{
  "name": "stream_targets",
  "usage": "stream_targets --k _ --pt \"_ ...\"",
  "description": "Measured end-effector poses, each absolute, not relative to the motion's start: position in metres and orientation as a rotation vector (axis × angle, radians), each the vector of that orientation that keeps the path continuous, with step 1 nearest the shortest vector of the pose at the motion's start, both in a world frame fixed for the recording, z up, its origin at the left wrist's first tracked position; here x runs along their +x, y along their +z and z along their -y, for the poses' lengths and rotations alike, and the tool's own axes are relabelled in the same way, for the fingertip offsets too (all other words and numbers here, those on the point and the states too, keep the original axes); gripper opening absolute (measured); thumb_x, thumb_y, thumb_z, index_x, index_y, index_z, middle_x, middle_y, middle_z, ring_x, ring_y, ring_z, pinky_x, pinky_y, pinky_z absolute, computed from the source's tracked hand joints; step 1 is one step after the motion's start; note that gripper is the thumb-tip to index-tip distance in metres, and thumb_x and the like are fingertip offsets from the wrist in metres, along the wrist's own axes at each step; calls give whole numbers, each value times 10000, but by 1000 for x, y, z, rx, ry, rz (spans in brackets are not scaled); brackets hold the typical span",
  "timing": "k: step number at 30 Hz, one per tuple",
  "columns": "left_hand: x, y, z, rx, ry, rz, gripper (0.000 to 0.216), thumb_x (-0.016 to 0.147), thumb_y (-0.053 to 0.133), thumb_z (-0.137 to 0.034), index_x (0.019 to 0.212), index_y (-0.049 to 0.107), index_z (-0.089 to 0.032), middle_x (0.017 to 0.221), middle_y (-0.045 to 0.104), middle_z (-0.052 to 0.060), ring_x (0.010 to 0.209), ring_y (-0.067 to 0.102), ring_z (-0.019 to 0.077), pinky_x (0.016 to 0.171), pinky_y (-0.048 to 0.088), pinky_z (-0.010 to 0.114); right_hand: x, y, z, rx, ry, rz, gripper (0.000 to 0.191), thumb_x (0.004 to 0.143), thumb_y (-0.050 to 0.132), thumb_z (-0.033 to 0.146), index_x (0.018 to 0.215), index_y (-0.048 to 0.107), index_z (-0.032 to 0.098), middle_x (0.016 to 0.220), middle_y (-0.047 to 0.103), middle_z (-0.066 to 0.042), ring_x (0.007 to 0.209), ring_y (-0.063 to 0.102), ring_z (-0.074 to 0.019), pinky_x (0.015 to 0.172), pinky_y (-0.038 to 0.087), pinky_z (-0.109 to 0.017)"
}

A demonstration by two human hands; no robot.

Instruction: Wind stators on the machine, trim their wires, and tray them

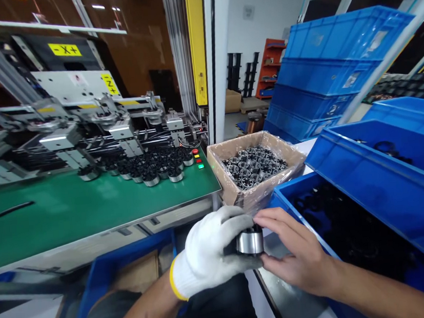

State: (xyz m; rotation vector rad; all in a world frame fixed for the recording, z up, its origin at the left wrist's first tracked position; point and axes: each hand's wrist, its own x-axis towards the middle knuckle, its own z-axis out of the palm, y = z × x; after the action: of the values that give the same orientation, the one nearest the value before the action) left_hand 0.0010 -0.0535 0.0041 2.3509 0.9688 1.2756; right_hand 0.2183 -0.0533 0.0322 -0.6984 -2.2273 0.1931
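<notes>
Between my two hands is a short, shiny metal ring [250,242] with dark material at its top, probably like the cores on the bench, though fingers cover part of it. My left hand [213,249], in a white glove with a yellow cuff, wraps its fingers and thumb round the ring's left side. From the right, my bare right hand [296,250] grips the same ring, fingertips at the top and thumb low. Just beyond, a cardboard box [232,189] lined with clear plastic holds many bare metal rings [253,168].
Metal rings with black inserts [150,176] stand clustered on the green bench [91,207], before a row of machine clamps [125,136]. To the right, a blue bin [375,180] overlaps another blue bin [284,195] of black parts. Blue crates [330,71] are stacked behind.
</notes>
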Motion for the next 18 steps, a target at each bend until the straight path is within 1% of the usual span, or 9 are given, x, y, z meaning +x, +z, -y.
stream_targets --k 3,5,7,9,11,13,14,15,18 --pt "3 -1 54 2386 1332 -926 513 887 715 -528 1294 583 -246 1140 732 104 979 746 245 834 613 358 218 32 53 -681 178 2249 448 864 589 24 1305 574 105 1179 662 -137 1150 653 -193 1041 550 -269" --pt "4 -9 55 2213 1390 -883 525 856 751 -534 1291 611 -276 1165 731 90 1022 737 240 894 606 352 219 32 52 -701 228 2245 482 875 625 65 1347 538 99 1237 635 -156 1214 624 -206 1078 530 -288" --pt "4 -17 57 1924 1397 -793 533 850 740 -572 1298 634 -303 1266 701 90 1141 703 262 982 586 372 219 31 49 -733 297 2226 501 870 686 121 1343 519 109 1289 600 -172 1262 596 -222 1091 522 -307" --pt "5 -22 59 1684 1299 -702 544 901 675 -563 1380 607 -313 1442 609 105 1336 597 315 1107 521 438 219 28 47 -731 350 2203 448 858 715 139 1267 535 136 1287 589 -168 1245 603 -224 1056 542 -308" --pt "7 -24 62 1590 1152 -747 717 845 754 -471 1497 505 -312 1558 506 110 1444 487 359 1196 430 506 219 25 46 -697 348 2192 368 845 682 93 1183 553 157 1225 606 -145 1175 630 -209 992 568 -295" --pt "11 -24 64 1563 1064 -935 939 687 887 -344 1524 462 -318 1525 535 98 1403 523 366 1207 416 521 220 23 45 -660 294 2200 371 834 634 45 1181 559 154 1154 624 -128 1114 643 -201 954 579 -295" --pt "13 -24 65 1541 1060 -1011 968 631 920 -304 1498 489 -321 1475 577 83 1355 565 352 1193 436 508 220 23 45 -661 270 2209 397 836 624 40 1212 555 146 1143 627 -128 1108 643 -205 954 581 -305" --pt "15 -25 65 1506 1082 -1036 929 624 929 -298 1461 525 -321 1427 612 69 1312 597 334 1172 462 487 220 23 45 -676 257 2223 425 843 625 49 1251 546 138 1156 626 -137 1121 640 -214 966 579 -322" --pt "16 -33 65 1416 1176 -855 661 810 813 -393 1417 561 -321 1397 635 58 1300 606 286 1133 494 422 221 24 45 -774 281 2242 454 871 670 121 1302 530 138 1222 610 -157 1176 626 -239 997 570 -351"
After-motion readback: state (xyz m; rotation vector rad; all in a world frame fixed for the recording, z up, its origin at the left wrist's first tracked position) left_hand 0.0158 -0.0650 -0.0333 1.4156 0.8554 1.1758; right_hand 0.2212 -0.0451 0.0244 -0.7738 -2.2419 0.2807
